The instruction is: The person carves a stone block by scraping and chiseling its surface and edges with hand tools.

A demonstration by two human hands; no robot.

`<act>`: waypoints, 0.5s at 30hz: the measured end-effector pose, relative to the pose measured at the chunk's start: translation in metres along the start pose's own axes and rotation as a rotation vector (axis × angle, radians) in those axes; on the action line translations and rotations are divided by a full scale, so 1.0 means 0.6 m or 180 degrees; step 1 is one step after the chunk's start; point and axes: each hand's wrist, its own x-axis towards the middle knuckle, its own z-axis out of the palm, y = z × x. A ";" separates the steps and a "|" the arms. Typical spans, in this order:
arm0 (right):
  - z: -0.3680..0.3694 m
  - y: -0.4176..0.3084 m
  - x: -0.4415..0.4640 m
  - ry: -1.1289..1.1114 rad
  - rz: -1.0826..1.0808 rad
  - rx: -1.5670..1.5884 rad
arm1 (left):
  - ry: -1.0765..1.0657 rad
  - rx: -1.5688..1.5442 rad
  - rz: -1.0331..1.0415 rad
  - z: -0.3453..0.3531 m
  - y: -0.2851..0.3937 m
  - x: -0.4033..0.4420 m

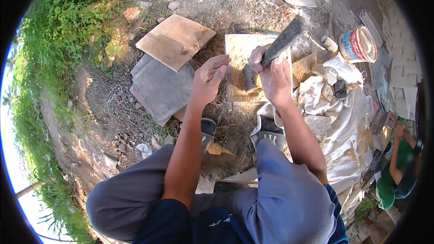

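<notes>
From the view's centre, the right hand (276, 70), toward 2 o'clock, has its fingers wrapped around a dark tool (287, 39), which slants toward 1 o'clock over a pale slab (233, 47). The left hand (210, 79), at 12 o'clock, has its fingers loosely bent and open. Stacked tiles (165, 86) lie near 10 o'clock; a paint bucket (352, 46) sits farther out at 2.

Single head-worn view from close above, forward and downward.
</notes>
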 end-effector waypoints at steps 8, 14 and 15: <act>-0.002 -0.061 0.034 -0.0867 -0.0456 -0.1960 | -0.0800 0.1439 0.0443 0.047 0.062 0.022; -0.072 0.003 0.003 0.0847 -0.0120 -0.2893 | 0.0186 -0.1081 0.0996 0.093 0.036 0.028; -0.086 0.026 -0.011 0.0892 -0.0130 -0.2871 | 0.0408 -0.1550 0.0973 0.092 0.038 0.030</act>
